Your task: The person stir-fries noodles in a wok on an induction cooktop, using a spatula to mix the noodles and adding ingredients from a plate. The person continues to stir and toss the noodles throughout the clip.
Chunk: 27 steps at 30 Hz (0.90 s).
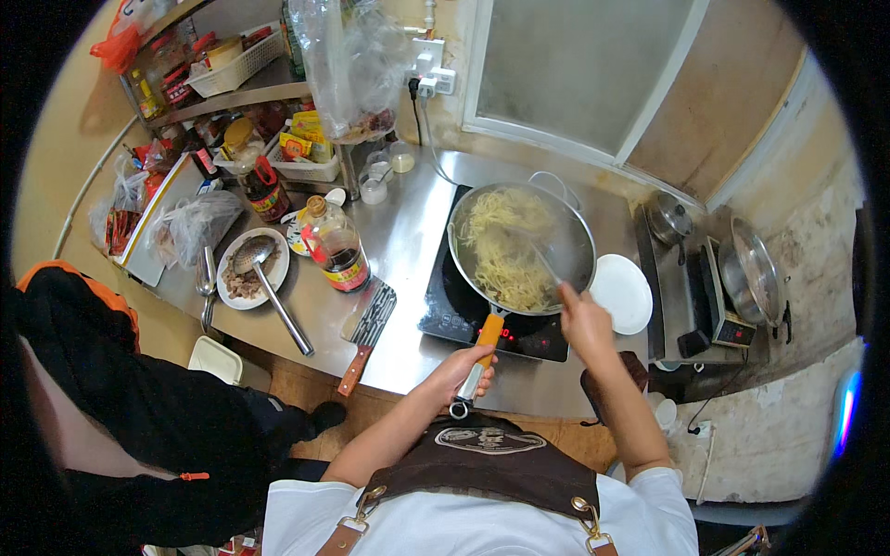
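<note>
A wide pan (pixel 592 243) full of pale yellow noodles (pixel 511 233) stands on a black induction cooker (pixel 445 306) with lit red digits. Steam blurs part of the noodles. My left hand (pixel 464 375) is closed around the pan's orange and silver handle (pixel 491 328). In my right hand (pixel 587 323) is the grip of a cooking utensil (pixel 547 266), which reaches into the pan; its head is hidden among the noodles and steam. Just right of the pan lies a white plate (pixel 624 295), close to my right hand.
Left on the steel counter (pixel 410 354) are a cleaver (pixel 375 313), its handle past the front edge, a dark sauce bottle (pixel 341 254), and a skimmer (pixel 285 309) on a plate of meat (pixel 240 283). A person in black (pixel 201 417) stands at left. Pots (pixel 747 271) stand far right.
</note>
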Each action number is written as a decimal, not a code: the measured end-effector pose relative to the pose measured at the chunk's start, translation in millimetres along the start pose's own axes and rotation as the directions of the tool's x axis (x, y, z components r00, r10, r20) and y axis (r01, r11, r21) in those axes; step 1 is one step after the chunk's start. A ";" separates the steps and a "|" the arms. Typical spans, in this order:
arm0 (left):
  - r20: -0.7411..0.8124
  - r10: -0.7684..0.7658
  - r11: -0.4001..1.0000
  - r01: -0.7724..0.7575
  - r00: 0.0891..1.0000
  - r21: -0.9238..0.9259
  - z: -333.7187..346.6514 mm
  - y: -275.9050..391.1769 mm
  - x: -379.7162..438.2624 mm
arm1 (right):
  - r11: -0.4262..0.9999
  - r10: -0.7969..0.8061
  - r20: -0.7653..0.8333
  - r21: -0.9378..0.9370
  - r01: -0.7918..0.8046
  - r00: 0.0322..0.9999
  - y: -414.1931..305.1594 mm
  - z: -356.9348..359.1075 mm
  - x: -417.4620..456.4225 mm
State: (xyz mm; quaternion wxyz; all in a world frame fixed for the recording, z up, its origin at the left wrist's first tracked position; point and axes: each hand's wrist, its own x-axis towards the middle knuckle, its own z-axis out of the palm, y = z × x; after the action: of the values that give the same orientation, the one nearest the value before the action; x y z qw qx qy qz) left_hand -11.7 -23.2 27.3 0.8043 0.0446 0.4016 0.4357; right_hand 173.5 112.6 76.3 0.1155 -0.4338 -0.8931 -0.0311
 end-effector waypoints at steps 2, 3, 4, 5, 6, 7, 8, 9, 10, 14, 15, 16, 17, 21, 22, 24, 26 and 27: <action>0.000 0.008 1.000 -0.008 1.000 0.020 0.3 0.5 1.0 | 0.998 -0.020 0.004 -0.053 0.020 1.000 -9.4 18.6 -18.4; 0.006 0.007 1.000 -0.007 1.000 0.014 -1.7 0.2 1.3 | 0.998 -0.048 0.066 -0.043 0.050 0.997 -7.2 3.2 -24.9; 0.012 0.011 1.000 -0.011 1.000 0.000 -5.7 -1.0 1.1 | 0.995 -0.084 0.130 -0.034 0.089 0.988 -5.2 -31.5 -32.7; 0.016 0.015 1.000 -0.015 1.000 -0.010 -8.1 -2.4 0.5 | 0.992 -0.120 0.190 -0.019 0.126 0.974 -1.6 -63.9 -40.7; 0.013 0.028 1.000 -0.028 1.000 0.007 -8.1 -2.5 -2.3 | 0.987 -0.128 0.230 -0.061 0.145 0.965 3.3 -92.9 -45.8; 0.012 0.028 1.000 -0.028 1.000 -0.002 -7.5 -2.8 -1.4 | 0.982 -0.119 0.270 -0.108 0.153 0.955 8.3 -110.8 -49.6; 0.010 0.030 0.999 -0.030 1.000 -0.014 -7.6 -4.4 -0.6 | 0.988 -0.065 0.254 -0.117 0.098 0.965 8.3 -110.6 -49.7; 0.010 0.024 1.000 -0.024 1.000 -0.014 -5.9 -5.1 -0.2 | 0.990 -0.055 0.196 -0.114 0.078 0.979 11.1 -95.5 -46.1; 0.020 0.007 1.000 -0.007 1.000 -0.004 -4.6 -3.7 2.3 | 0.992 -0.035 0.135 -0.115 0.051 0.990 16.6 -64.1 -36.3; -0.014 -0.015 1.000 0.015 1.000 0.025 -1.1 1.4 7.2 | 0.997 -0.071 0.099 0.049 0.067 0.993 5.9 -26.2 -24.1; -0.014 -0.008 1.000 0.008 1.000 0.024 -1.9 1.8 6.2 | 0.991 -0.124 0.141 0.069 0.116 0.982 9.2 -57.5 -25.0; -0.010 -0.003 1.000 0.003 1.000 0.017 -3.4 0.3 4.9 | 0.983 -0.177 0.189 0.086 0.164 0.966 12.3 -94.1 -26.8; -0.016 0.009 1.000 -0.009 1.000 -0.005 -5.4 -2.6 1.9 | 0.989 -0.132 0.181 0.086 0.118 0.975 7.2 -127.8 -30.4; 0.023 0.045 0.999 -0.044 0.999 -0.027 -6.8 -7.0 0.7 | 0.991 -0.054 0.375 -0.093 0.096 0.925 -4.2 -159.6 -50.4; 0.012 0.015 0.999 -0.014 1.000 -0.030 -5.0 -5.7 2.3 | 0.993 -0.085 0.310 -0.051 0.106 0.947 -2.0 -134.7 -51.8; 0.008 0.026 1.000 -0.026 1.000 -0.012 -0.2 -3.4 1.6 | 0.999 0.013 0.185 -0.046 -0.005 0.983 5.8 -74.2 -44.8; -0.015 0.009 1.000 -0.009 1.000 -0.021 0.6 -3.1 -0.4 | 0.989 0.141 0.144 0.012 -0.144 0.980 9.4 -48.8 -28.4; -0.008 0.017 1.000 -0.017 1.000 -0.012 0.7 -0.2 0.9 | 0.991 0.127 0.087 0.025 -0.129 0.988 12.3 -36.0 -22.7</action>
State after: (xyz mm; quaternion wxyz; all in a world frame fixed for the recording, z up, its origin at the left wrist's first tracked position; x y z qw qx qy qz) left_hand -10.8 -22.5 27.1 0.7994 0.0413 0.4015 0.4450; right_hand 203.1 97.3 105.4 0.0858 -0.4893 -0.8679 0.0086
